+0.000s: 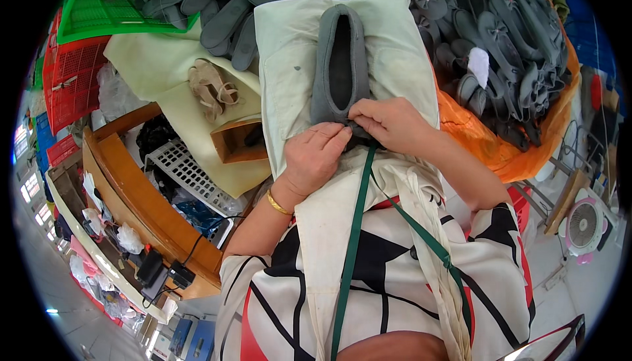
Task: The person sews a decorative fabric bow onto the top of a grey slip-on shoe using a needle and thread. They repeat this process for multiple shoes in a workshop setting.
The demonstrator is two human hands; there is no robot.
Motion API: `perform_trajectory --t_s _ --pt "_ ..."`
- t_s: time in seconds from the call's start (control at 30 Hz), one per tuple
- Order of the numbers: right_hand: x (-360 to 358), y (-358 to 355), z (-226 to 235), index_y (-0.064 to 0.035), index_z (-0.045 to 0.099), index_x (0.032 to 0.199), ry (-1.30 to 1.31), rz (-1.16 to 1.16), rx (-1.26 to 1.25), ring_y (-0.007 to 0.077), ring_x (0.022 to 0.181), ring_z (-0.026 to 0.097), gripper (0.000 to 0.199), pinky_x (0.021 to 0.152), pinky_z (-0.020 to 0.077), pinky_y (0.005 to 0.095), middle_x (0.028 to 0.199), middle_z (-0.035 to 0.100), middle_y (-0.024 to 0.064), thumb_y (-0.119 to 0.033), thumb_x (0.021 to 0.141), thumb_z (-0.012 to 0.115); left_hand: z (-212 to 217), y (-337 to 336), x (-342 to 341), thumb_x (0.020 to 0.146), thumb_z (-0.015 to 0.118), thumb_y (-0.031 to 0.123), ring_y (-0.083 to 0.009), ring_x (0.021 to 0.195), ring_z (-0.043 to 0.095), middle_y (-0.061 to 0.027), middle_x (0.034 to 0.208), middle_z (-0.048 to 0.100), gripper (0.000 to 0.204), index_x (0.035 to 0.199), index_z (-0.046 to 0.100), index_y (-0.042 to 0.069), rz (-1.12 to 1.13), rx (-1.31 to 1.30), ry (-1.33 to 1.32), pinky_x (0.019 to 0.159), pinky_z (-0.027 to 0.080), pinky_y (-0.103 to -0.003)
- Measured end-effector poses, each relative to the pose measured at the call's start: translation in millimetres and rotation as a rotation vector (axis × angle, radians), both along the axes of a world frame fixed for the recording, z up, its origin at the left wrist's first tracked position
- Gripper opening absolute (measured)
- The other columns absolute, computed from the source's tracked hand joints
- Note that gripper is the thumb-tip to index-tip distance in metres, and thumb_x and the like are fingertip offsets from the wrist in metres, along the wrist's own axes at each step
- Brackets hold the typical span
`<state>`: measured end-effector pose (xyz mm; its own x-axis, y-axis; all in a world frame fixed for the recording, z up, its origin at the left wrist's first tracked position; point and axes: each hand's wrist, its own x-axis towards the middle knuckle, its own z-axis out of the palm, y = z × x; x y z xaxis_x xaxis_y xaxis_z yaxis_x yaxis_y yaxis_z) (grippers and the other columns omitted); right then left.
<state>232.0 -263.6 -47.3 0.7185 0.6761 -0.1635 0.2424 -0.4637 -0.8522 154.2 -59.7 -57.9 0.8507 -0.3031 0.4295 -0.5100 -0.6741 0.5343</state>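
A dark grey flat slip-on shoe (320, 74) lies opening up on a white cloth-covered cushion (283, 91) in front of me, its length pointing away. My left hand (315, 158) closes on the shoe's near end, fingers curled and thumb pressed against the fabric. Just to its right, my right hand (396, 124) pinches thumb and forefinger together at the rim of the shoe's opening. Whatever sits in that pinch is too small to make out. Between and below my fingers, the near tip of the shoe is partly hidden.
Piled grey shoes (507, 38) with bows fill an orange sack (461, 130) at right; more grey shoes (230, 18) lie at far left beside a green basket (92, 5). Beige sandals (212, 87) and a small wooden box (230, 142) sit left. A fan (584, 224) stands right.
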Motion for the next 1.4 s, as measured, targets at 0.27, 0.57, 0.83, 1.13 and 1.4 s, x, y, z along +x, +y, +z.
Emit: perform_trajectory --t_s 0.27,0.57,0.83,1.13,1.4 --pt "4 21 8 -0.0048 0.05 0.104 0.191 -0.046 -0.013 0.0365 0.072 0.061 0.013 0.067 0.0486 0.0413 0.077 0.063 0.0161 -0.012 0.095 0.057 4 -1 -1 0.072 0.068 0.006 -0.0232 0.084 0.069 -0.0081 0.094 0.069 0.027 0.099 0.07 0.005 -0.006 0.087 -0.031 0.066 0.056 -0.032" --pt "17 22 17 -0.0052 0.064 0.094 -0.157 -0.127 0.133 0.0266 0.076 0.059 0.008 0.067 0.0475 0.0349 0.085 0.055 0.0101 -0.011 0.089 0.066 30 20 13 0.071 0.067 0.007 -0.0228 0.086 0.068 -0.007 0.096 0.069 0.029 0.099 0.07 0.005 -0.063 0.143 -0.066 0.067 0.056 -0.032" --pt "28 44 19 -0.0069 0.065 0.089 -0.061 0.2 -0.066 0.0307 0.081 0.06 0.01 0.074 0.049 0.0389 0.088 0.055 0.0101 -0.016 0.087 0.066 26 14 4 0.07 0.067 0.007 -0.021 0.087 0.067 -0.005 0.097 0.068 0.03 0.099 0.073 0.008 -0.072 0.173 -0.184 0.068 0.055 -0.032" --pt "21 56 5 -0.0093 0.055 0.096 0.803 -0.506 0.589 0.0044 0.049 0.047 0.019 0.042 0.0348 0.019 0.07 0.058 0.0004 -0.025 0.105 0.051 22 18 5 0.07 0.078 0.005 -0.0255 0.08 0.064 -0.0059 0.092 0.067 0.024 0.092 0.071 0.01 -0.003 -0.089 0.24 0.066 0.054 -0.034" --pt "44 8 35 -0.0065 0.056 0.094 0.939 -0.444 0.964 0.0053 0.05 0.044 0.018 0.043 0.0309 0.0213 0.065 0.052 -0.0024 -0.023 0.101 0.06 25 18 10 0.075 0.077 0.002 -0.0259 0.077 0.064 -0.0086 0.087 0.067 0.019 0.093 0.072 0.006 -0.006 -0.202 0.479 0.066 0.052 -0.033"
